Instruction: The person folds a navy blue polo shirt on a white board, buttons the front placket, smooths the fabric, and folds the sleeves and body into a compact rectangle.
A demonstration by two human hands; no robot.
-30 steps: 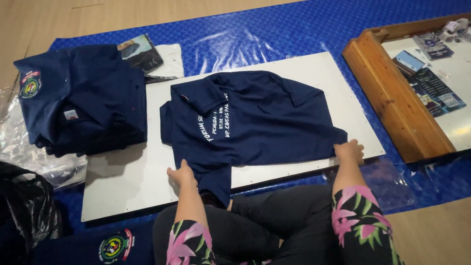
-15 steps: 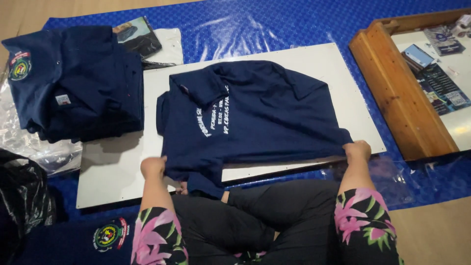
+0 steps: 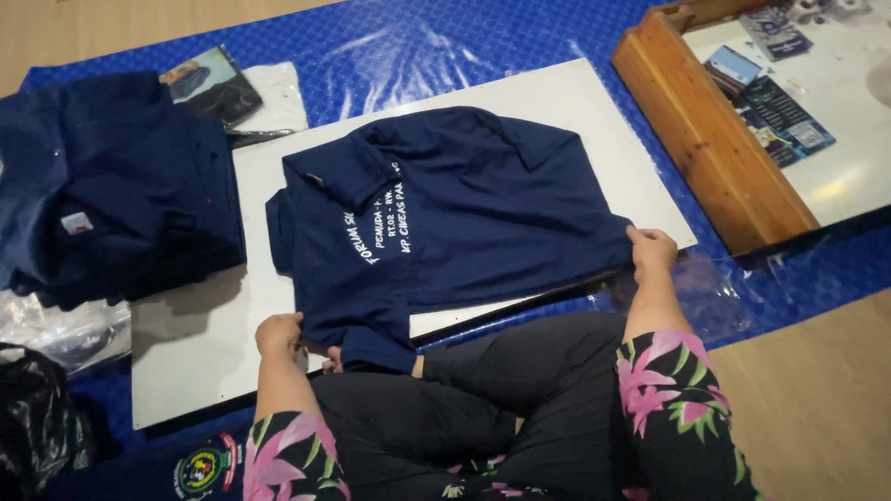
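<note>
A wooden floor (image 3: 817,390) carries a shiny blue mat (image 3: 436,42), and on the mat lies a flat white board (image 3: 186,343). A navy shirt (image 3: 455,218) with white lettering is spread face down across the board, its lower edge hanging toward the person's lap. To the left sits a pile of navy shirts (image 3: 111,186), partly over the board's corner, with clear plastic bags (image 3: 56,329) beneath and a black bag (image 3: 37,427) nearer the knee. A wooden-framed mirror (image 3: 715,139) leans at the right. The left hand (image 3: 278,332) is closed on the shirt's near left corner; the right hand (image 3: 652,250) pinches its right edge.
</note>
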